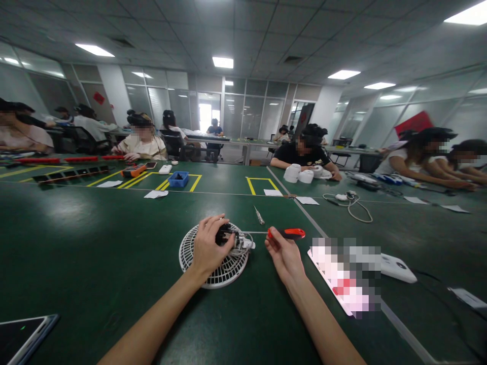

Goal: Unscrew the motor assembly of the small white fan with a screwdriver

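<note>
A round white fan grille lies on the green table. My left hand is over it, fingers and thumb curled round a black motor-like part, much of which the hand hides. White plastic pieces and a bundle of pale cord sit at that part's right side. My right hand is closed on a screwdriver with a red and black handle. Its shaft points left, with the tip at or close to the white pieces; I cannot tell whether it touches a screw. Beyond the hands lies a small screwdriver with a clear handle.
Right of my right hand are a blurred pinkish flat object and a white device with a cable. A tablet-like device lies near left. Farther off are a blue bin, white round parts, a cable loop and several people.
</note>
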`<state>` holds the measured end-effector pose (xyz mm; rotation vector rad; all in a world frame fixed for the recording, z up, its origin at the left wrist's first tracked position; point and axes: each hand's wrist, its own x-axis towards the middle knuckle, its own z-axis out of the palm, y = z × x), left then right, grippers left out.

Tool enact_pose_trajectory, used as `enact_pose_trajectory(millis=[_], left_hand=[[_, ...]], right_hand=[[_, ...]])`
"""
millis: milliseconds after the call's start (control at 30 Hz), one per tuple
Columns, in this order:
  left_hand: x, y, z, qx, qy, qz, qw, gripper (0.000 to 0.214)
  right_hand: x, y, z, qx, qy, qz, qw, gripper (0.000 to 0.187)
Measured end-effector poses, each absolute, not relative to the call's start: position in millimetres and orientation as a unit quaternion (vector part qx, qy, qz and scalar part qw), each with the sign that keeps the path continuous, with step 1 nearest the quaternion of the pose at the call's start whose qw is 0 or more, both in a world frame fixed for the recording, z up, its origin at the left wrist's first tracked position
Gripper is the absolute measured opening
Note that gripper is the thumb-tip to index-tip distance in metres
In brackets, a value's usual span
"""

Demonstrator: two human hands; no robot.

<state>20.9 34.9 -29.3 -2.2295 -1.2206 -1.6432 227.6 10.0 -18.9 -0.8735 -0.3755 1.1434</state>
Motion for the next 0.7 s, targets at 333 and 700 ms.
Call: enact_pose_trajectory(millis=[333, 700], left_hand=[[21.1, 36.8, -31.2, -0.734, -0.398, -0.547, 0.054, 0.033], [21.0, 34.0, -28.7, -0.737, -0.391, -0.55, 0.05, 0.031]], right_hand=[[228.1, 10.2, -22.1, -0.382, -0.174, 0.529, 0.737, 0.041], [224.8, 8.5, -13.8, -0.376, -0.144, 0.529, 0.747, 0.03]])
